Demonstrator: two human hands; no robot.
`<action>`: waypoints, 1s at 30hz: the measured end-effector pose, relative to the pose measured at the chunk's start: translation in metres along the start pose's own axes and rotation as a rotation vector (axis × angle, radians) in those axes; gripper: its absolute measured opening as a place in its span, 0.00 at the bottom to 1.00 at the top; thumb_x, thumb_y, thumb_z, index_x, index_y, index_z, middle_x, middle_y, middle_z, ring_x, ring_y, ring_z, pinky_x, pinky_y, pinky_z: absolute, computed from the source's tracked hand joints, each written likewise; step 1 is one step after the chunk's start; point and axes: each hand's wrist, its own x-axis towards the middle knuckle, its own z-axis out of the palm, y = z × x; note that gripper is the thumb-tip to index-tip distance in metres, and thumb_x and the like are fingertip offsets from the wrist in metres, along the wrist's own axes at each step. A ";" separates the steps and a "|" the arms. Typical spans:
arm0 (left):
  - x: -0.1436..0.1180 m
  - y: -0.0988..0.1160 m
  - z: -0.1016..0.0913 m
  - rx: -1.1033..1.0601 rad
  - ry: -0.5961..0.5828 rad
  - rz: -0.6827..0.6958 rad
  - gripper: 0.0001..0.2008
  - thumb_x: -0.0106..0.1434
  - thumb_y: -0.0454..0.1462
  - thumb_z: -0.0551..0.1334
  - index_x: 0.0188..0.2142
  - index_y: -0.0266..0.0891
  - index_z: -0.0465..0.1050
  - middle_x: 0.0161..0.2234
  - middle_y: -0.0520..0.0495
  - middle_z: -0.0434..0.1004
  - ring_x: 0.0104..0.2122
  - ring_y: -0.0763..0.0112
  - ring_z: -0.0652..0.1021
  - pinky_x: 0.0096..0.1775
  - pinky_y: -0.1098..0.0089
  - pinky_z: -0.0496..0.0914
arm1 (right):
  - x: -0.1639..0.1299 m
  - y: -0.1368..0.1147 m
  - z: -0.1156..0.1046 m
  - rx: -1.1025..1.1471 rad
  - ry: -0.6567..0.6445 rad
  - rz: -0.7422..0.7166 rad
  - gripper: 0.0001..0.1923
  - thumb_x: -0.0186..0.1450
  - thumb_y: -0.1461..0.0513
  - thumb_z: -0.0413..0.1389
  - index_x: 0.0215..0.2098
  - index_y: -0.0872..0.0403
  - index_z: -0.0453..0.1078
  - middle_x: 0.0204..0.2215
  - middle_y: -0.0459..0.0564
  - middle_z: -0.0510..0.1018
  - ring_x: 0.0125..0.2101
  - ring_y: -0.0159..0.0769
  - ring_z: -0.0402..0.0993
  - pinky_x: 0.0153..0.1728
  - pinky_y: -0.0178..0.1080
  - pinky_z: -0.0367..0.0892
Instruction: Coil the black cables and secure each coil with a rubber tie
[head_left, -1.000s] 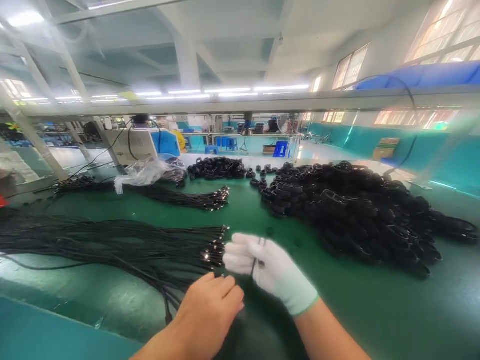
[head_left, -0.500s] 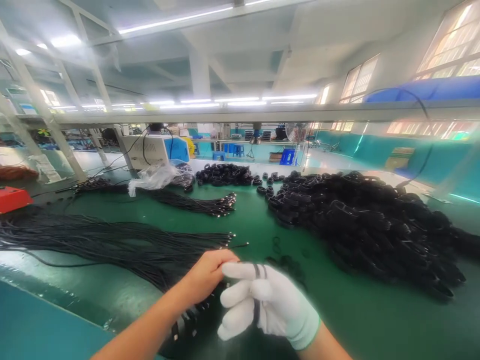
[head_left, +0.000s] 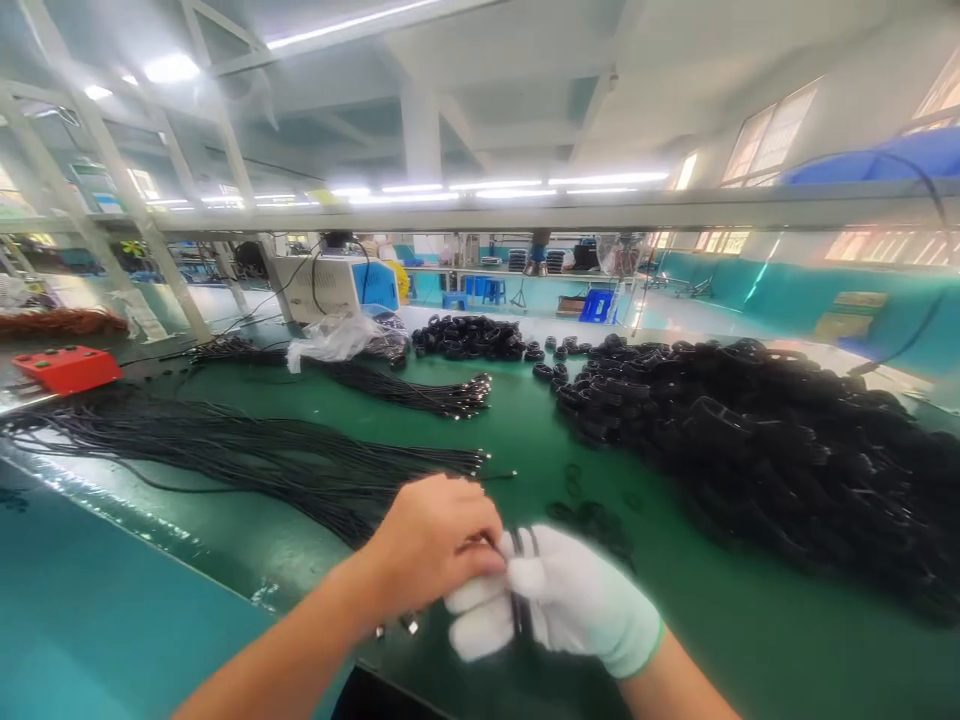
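Now we pinch thin black cables low at the mat's near edge: our bare left hand is curled shut on them, our right hand in a white knit glove wraps them. Glossy coiled bundles heap on the smooth green mat.

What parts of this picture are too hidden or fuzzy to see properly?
Head view only:
- Left hand: its fingertips are hidden behind its own knuckles.
- Black cable in the gloved right hand: its lower end is hidden by the glove.
- Coil pile: motion blur merges the coils.
- White machine: too small to read.
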 end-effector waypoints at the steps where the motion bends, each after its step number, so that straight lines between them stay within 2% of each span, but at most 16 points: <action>1: 0.005 -0.006 -0.003 -0.133 -0.035 -0.053 0.06 0.56 0.40 0.65 0.28 0.39 0.73 0.28 0.53 0.74 0.29 0.73 0.71 0.33 0.73 0.62 | 0.001 0.004 0.000 0.024 -0.040 0.035 0.22 0.56 0.58 0.62 0.44 0.63 0.66 0.31 0.56 0.75 0.30 0.39 0.74 0.39 0.50 0.65; 4: 0.012 -0.022 0.006 -0.536 -0.139 -0.236 0.06 0.55 0.38 0.65 0.28 0.36 0.73 0.27 0.52 0.74 0.27 0.74 0.72 0.29 0.76 0.64 | 0.003 0.011 0.003 0.090 -0.086 0.089 0.24 0.54 0.56 0.63 0.44 0.61 0.66 0.29 0.51 0.73 0.27 0.37 0.73 0.38 0.52 0.65; 6: 0.007 -0.032 0.022 -0.615 -0.149 -0.291 0.08 0.59 0.38 0.60 0.30 0.35 0.73 0.27 0.50 0.75 0.27 0.74 0.72 0.29 0.76 0.65 | 0.005 0.010 0.008 0.123 -0.069 0.052 0.24 0.53 0.56 0.63 0.44 0.58 0.65 0.27 0.46 0.70 0.26 0.33 0.71 0.39 0.51 0.64; 8: -0.002 -0.041 0.037 -0.489 -0.107 -0.309 0.12 0.64 0.38 0.53 0.31 0.36 0.72 0.29 0.50 0.75 0.29 0.73 0.72 0.30 0.75 0.64 | 0.005 0.004 0.011 0.146 -0.008 -0.051 0.23 0.53 0.58 0.64 0.45 0.56 0.65 0.25 0.42 0.67 0.25 0.29 0.66 0.39 0.48 0.63; 10: -0.013 -0.044 0.047 -0.273 -0.066 -0.334 0.13 0.65 0.36 0.50 0.30 0.37 0.72 0.30 0.50 0.74 0.30 0.71 0.71 0.32 0.73 0.63 | 0.005 -0.005 0.012 0.149 0.077 -0.171 0.21 0.54 0.59 0.63 0.44 0.55 0.65 0.24 0.41 0.65 0.24 0.27 0.63 0.38 0.45 0.63; 13: -0.031 -0.032 0.054 0.080 -0.050 -0.367 0.13 0.64 0.33 0.49 0.30 0.39 0.71 0.30 0.49 0.73 0.28 0.69 0.69 0.31 0.70 0.60 | 0.004 -0.018 0.009 0.116 0.176 -0.286 0.19 0.55 0.58 0.63 0.42 0.55 0.66 0.26 0.44 0.66 0.25 0.29 0.63 0.37 0.44 0.63; 15: -0.039 -0.016 0.056 0.247 -0.057 -0.318 0.13 0.64 0.32 0.49 0.31 0.40 0.71 0.30 0.49 0.73 0.27 0.68 0.69 0.31 0.69 0.58 | 0.004 -0.021 0.006 0.072 0.250 -0.325 0.20 0.55 0.57 0.63 0.43 0.55 0.66 0.29 0.47 0.70 0.28 0.32 0.66 0.39 0.45 0.63; 17: -0.043 0.001 0.056 0.279 -0.038 -0.212 0.11 0.63 0.32 0.50 0.29 0.40 0.70 0.28 0.50 0.72 0.26 0.68 0.69 0.30 0.68 0.57 | 0.005 -0.018 0.003 0.010 0.347 -0.325 0.22 0.55 0.57 0.63 0.45 0.56 0.66 0.34 0.51 0.73 0.32 0.36 0.70 0.41 0.47 0.63; 19: -0.040 0.009 0.051 0.261 0.008 -0.093 0.09 0.63 0.32 0.53 0.28 0.40 0.69 0.27 0.51 0.72 0.26 0.70 0.69 0.30 0.68 0.57 | 0.005 -0.011 0.002 -0.065 0.413 -0.265 0.24 0.55 0.57 0.63 0.47 0.57 0.66 0.37 0.55 0.74 0.35 0.38 0.71 0.42 0.46 0.63; 20: -0.037 0.010 0.046 0.247 0.031 -0.052 0.08 0.62 0.33 0.55 0.28 0.40 0.69 0.27 0.52 0.72 0.26 0.70 0.69 0.30 0.69 0.57 | 0.004 -0.008 0.002 -0.100 0.406 -0.212 0.23 0.55 0.58 0.63 0.46 0.58 0.67 0.38 0.55 0.75 0.35 0.38 0.72 0.43 0.46 0.63; 22: -0.029 0.004 0.031 0.181 0.048 -0.018 0.05 0.61 0.37 0.60 0.28 0.40 0.70 0.27 0.53 0.73 0.27 0.71 0.69 0.32 0.69 0.58 | 0.003 -0.001 0.001 -0.130 0.314 -0.094 0.22 0.55 0.58 0.63 0.46 0.60 0.68 0.36 0.56 0.75 0.35 0.38 0.72 0.42 0.45 0.63; 26: -0.017 -0.015 0.003 -0.135 -0.042 -0.094 0.02 0.56 0.37 0.65 0.29 0.41 0.73 0.28 0.55 0.75 0.29 0.75 0.71 0.34 0.74 0.61 | 0.002 0.011 0.003 -0.009 0.086 0.092 0.22 0.54 0.58 0.63 0.43 0.63 0.67 0.32 0.55 0.74 0.32 0.37 0.71 0.41 0.47 0.64; 28: -0.015 -0.023 0.003 -0.353 -0.111 -0.155 0.03 0.54 0.36 0.66 0.28 0.39 0.74 0.28 0.54 0.74 0.30 0.75 0.71 0.33 0.76 0.63 | 0.005 0.017 0.005 0.089 0.031 0.161 0.20 0.54 0.58 0.63 0.40 0.62 0.68 0.28 0.52 0.72 0.29 0.34 0.69 0.39 0.47 0.64; 30: -0.015 -0.030 0.012 -0.548 -0.151 -0.238 0.05 0.53 0.37 0.65 0.28 0.36 0.75 0.28 0.52 0.74 0.30 0.74 0.72 0.32 0.76 0.64 | 0.010 0.023 0.009 0.194 -0.013 0.196 0.17 0.53 0.60 0.64 0.37 0.61 0.67 0.24 0.46 0.68 0.24 0.29 0.65 0.36 0.43 0.64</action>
